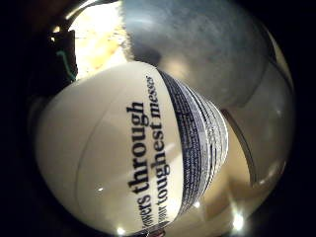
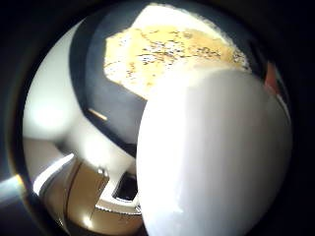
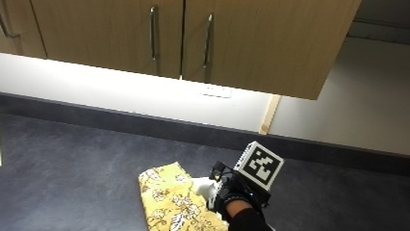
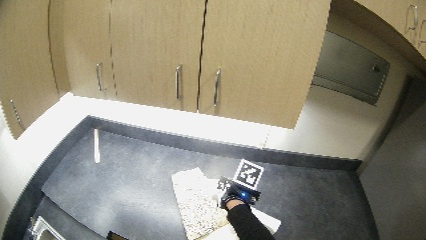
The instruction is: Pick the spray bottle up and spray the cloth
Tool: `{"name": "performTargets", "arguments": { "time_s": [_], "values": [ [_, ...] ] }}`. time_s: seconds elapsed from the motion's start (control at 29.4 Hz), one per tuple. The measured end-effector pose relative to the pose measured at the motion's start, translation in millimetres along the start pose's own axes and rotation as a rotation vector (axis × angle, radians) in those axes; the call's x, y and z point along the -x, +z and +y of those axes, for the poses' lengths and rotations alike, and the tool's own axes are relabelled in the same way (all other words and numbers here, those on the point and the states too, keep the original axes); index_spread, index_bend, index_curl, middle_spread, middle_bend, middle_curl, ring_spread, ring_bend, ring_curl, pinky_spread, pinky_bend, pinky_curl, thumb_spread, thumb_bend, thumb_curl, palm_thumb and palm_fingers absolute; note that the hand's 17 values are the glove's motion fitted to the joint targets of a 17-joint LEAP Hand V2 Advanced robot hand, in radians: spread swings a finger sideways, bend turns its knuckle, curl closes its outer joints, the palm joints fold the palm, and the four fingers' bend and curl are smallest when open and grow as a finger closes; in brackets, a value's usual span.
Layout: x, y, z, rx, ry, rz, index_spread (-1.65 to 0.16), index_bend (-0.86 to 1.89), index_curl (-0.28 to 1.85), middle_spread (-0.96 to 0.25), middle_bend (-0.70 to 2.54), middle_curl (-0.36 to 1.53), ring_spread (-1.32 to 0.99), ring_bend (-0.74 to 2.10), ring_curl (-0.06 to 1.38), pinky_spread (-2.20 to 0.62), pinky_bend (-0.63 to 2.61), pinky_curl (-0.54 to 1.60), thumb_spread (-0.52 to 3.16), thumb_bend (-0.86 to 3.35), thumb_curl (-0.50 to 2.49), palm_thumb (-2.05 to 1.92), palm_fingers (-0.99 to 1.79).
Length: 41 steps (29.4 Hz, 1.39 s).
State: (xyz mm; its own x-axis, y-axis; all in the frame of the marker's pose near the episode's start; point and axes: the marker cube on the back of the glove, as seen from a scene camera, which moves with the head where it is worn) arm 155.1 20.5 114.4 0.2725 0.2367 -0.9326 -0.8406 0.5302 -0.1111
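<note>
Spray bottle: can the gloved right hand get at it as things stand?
Probably yes. The right hand is right at the white spray bottle, beside the yellow cloth on the dark counter; nothing stands between. Grip itself isn't visible.

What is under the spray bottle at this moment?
Under the white spray bottle lie the yellow patterned cloth and the dark countertop. The gloved right hand grips the bottle and hides its nozzle, so where the nozzle points cannot be seen.
</note>
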Motion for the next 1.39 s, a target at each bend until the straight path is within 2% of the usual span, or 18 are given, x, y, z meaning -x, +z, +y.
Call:
{"name": "performTargets", "arguments": {
  "time_s": [0.41, 0.65, 1.05, 1.29, 1.39],
  "values": [
    [2.2, -39.7, 55.9, -0.418, -0.545, -0.715, -0.19, 0.19, 0.67, -0.08, 0.49, 0.64, -0.12, 0.45, 0.58, -0.06, 0.18, 0.51, 0.89, 0.00, 0.76, 1.24, 1.12],
    [-10.4, -43.8, 79.4, -0.599, -0.726, -0.996, -0.19, 0.20, 0.68, -0.08, 0.48, 0.64, -0.12, 0.45, 0.58, -0.06, 0.18, 0.51, 0.89, 0.00, 0.77, 1.24, 1.12],
    [22.8, -35.3, 91.5, -0.643, -0.794, -0.953, -0.19, 0.20, 0.69, -0.08, 0.48, 0.65, -0.12, 0.45, 0.58, -0.06, 0.18, 0.52, 0.89, 0.00, 0.78, 1.23, 1.11],
    [117.1, 8.5, 135.1, -0.481, -0.938, -1.002, -0.19, 0.20, 0.70, -0.09, 0.47, 0.65, -0.12, 0.44, 0.59, -0.07, 0.18, 0.52, 0.88, 0.00, 0.79, 1.23, 1.10],
    [146.3, 19.8, 136.7, -0.439, -1.008, -1.009, -0.19, 0.20, 0.70, -0.09, 0.47, 0.65, -0.12, 0.44, 0.59, -0.07, 0.18, 0.52, 0.88, 0.00, 0.79, 1.23, 1.10]
  ]
}}
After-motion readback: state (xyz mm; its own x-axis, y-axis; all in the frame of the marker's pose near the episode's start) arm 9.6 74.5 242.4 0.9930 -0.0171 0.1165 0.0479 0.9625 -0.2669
